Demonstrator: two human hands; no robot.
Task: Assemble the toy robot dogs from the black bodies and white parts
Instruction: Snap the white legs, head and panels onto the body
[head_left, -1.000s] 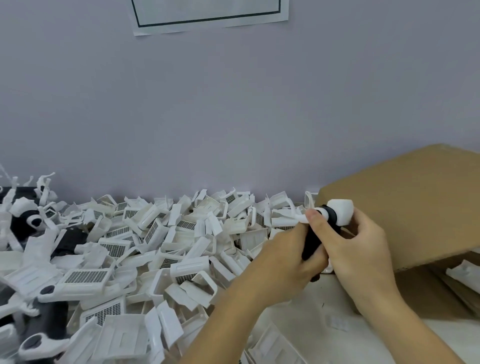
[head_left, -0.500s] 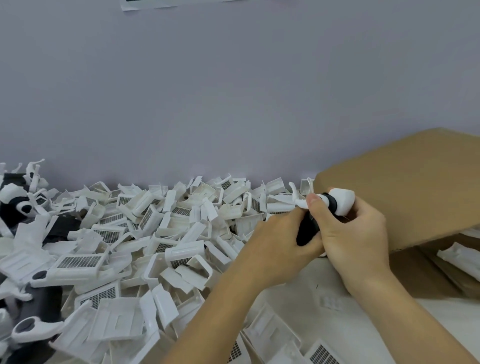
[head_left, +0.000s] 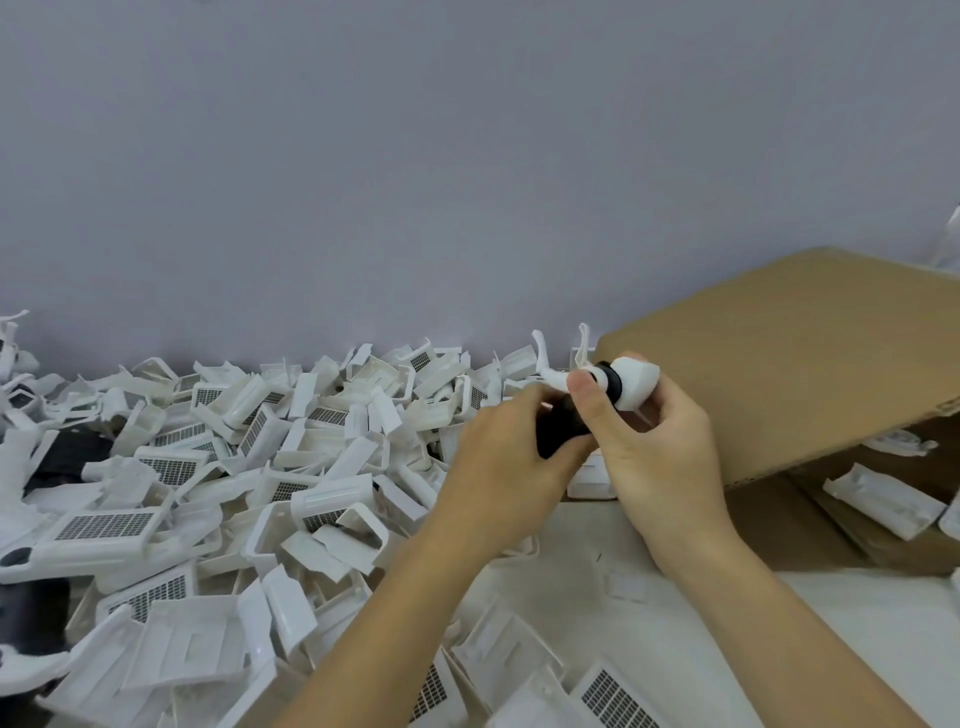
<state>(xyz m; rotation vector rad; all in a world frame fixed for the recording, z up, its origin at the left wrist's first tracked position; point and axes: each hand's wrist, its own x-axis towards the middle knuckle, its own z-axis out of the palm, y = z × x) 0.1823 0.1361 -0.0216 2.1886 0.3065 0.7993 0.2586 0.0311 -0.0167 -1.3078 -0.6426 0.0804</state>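
Both my hands hold one toy robot dog above the table, just right of centre. My left hand (head_left: 506, 467) grips its black body (head_left: 558, 428) from the left. My right hand (head_left: 657, 447) grips the front end, thumb pressing on the black neck beside the white head (head_left: 636, 382). A thin white part (head_left: 550, 366) sticks up from the dog behind my thumb. A big heap of loose white parts (head_left: 291, 452), several with grey grilles, covers the table to the left. Much of the body is hidden by my fingers.
A brown cardboard box (head_left: 810, 364) lies at the right, its flap raised, with white parts (head_left: 883, 499) inside. Black bodies (head_left: 67, 457) lie in the heap at the far left. A grey wall closes the back. More white parts (head_left: 524, 670) lie near me.
The view has tilted down a little. My hands keep their hold on the dog, and the thin white part now stands up more clearly behind my right thumb.
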